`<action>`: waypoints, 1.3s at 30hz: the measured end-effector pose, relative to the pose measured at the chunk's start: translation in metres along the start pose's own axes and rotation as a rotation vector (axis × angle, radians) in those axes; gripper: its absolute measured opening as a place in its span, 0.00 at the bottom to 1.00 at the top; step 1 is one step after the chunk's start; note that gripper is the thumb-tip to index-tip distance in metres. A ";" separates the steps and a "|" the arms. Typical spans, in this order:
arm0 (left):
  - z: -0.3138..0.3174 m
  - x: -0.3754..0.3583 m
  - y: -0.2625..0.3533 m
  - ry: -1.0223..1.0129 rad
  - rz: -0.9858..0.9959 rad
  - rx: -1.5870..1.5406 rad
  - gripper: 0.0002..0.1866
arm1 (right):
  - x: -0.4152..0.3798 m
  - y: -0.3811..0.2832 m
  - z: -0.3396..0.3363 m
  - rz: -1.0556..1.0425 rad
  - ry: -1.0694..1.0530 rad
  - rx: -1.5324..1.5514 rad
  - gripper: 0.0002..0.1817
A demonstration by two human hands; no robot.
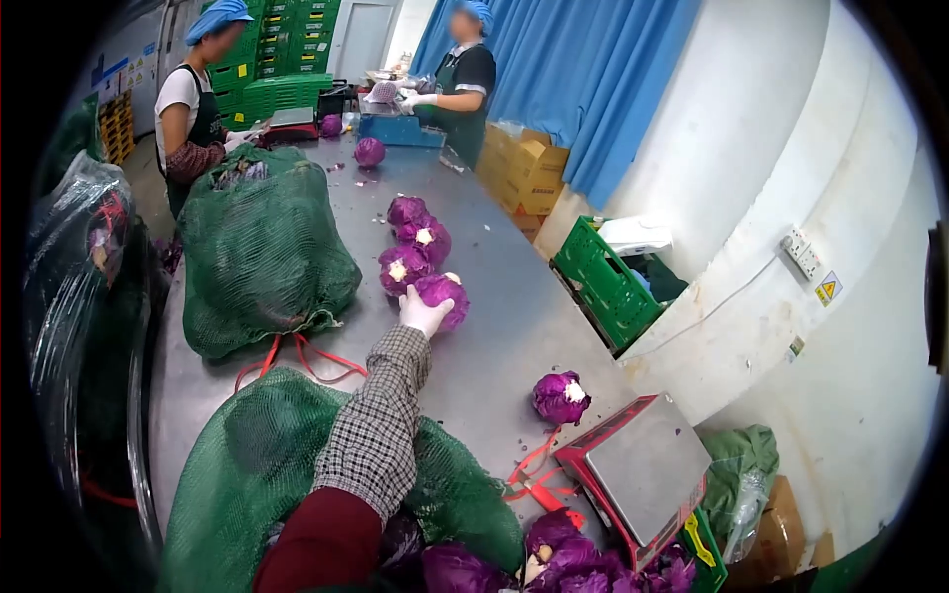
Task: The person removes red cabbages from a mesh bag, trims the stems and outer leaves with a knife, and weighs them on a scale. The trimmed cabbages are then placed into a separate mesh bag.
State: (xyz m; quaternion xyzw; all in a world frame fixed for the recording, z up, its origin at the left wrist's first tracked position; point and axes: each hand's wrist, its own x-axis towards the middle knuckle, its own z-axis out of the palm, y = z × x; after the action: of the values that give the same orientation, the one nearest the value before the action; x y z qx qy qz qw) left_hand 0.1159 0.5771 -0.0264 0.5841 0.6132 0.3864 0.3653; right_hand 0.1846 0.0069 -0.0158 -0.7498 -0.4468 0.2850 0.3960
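Observation:
My left hand (425, 314), in a white glove, reaches forward and grips a purple cabbage (445, 296) on the metal table. That cabbage touches the near end of a row of purple cabbages (404, 269), some with pale cut stems showing. Under my checked sleeve lies a green mesh bag (267, 435), with more purple cabbages (460, 570) by its lower edge. A separate cabbage (560, 397) sits to the right. My right hand is out of view.
A red scale (647, 469) stands at the right table edge (593, 346). A full mesh bag (262, 257) stands on the left. Two people in blue caps work at the far end near a blue tray (400, 131). A green crate (608, 282) is beyond the right edge.

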 end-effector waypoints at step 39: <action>-0.315 -0.272 -0.070 -0.099 0.652 0.879 0.34 | -0.018 0.004 0.001 0.239 -0.041 0.365 0.10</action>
State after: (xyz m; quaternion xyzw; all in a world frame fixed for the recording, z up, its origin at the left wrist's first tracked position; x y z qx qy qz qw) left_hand -0.1844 0.2893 0.0464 0.8589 0.4863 0.1590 -0.0233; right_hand 0.1772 -0.0104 -0.0184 -0.7075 -0.3038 0.4211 0.4795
